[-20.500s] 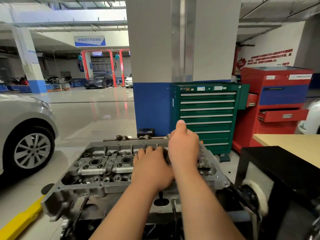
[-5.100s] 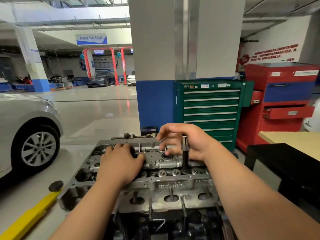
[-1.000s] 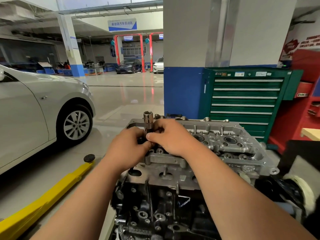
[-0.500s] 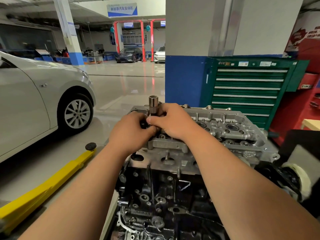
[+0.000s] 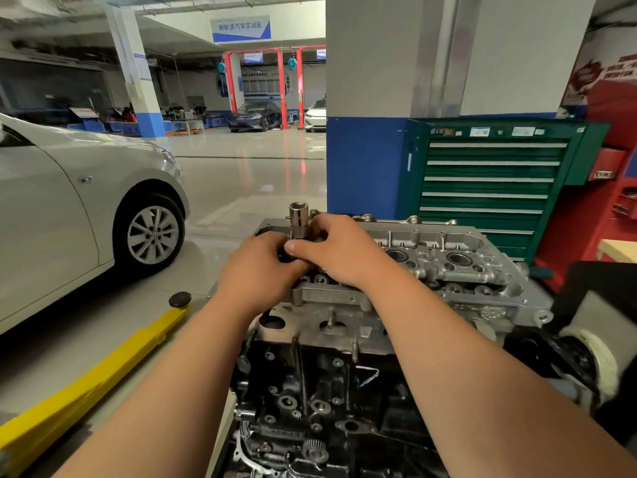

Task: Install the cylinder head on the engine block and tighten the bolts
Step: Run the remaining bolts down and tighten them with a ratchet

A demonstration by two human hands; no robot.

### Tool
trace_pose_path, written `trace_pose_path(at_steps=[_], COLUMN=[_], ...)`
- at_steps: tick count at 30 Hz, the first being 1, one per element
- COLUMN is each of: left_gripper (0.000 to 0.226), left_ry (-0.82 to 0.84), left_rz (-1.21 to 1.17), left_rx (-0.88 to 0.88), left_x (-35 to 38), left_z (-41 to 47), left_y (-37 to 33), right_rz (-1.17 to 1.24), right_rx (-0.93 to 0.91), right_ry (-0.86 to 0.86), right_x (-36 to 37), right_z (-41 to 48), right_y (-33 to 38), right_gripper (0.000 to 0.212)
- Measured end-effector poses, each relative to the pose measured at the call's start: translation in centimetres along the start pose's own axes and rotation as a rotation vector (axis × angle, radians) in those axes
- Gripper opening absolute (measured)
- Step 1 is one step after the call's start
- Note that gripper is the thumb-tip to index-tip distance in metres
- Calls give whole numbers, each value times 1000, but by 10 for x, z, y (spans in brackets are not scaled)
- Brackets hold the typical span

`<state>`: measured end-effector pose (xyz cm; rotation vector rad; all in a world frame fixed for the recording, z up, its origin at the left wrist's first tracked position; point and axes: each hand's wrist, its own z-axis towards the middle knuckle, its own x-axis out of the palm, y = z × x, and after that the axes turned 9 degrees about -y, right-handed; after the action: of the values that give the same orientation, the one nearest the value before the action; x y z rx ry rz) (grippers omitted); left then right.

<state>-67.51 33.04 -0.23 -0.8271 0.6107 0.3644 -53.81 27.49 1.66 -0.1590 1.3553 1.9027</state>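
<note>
Having shifted from the middle of the cylinder head (image 5: 448,267), already seated on the engine block (image 5: 310,391), to its left end, the left hand (image 5: 255,267) and right hand (image 5: 339,251) both pinched the upright socket (image 5: 297,215), probably hand-tightening another bolt.

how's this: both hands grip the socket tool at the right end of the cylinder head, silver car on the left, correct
Not quite: the head view shows the socket tool at the left end of the cylinder head, not the right. The left hand and right hand do grip it, silver car on the left.
</note>
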Motion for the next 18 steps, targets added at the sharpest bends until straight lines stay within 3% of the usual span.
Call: trace_pose_path(at_steps=[2,5,9,13,15,18], left_gripper=[9,9,27,14,11,25], left_ry=[11,43,26,-10,8,18], left_rz=[-39,-81,-30,-46,-60,-3], left_rx=[13,23,-2,19,59,63], left_x=[-1,-2,-1,0,-2,-1], left_z=[0,1,1,-1,-2,1], left_y=[2,4,1,1,3,4], right_rz=[41,23,-6,61,57,33], right_rx=[-13,-25,19,-10,-25,-8], right_ry=[34,26,-31,31,55,11], right_x=[-3,-5,0,-3,-4,-2], right_z=[-3,-2,3,-1,-2,2], right_y=[1,0,-1,1,0,-1], right_gripper=[7,11,22,9,12,10])
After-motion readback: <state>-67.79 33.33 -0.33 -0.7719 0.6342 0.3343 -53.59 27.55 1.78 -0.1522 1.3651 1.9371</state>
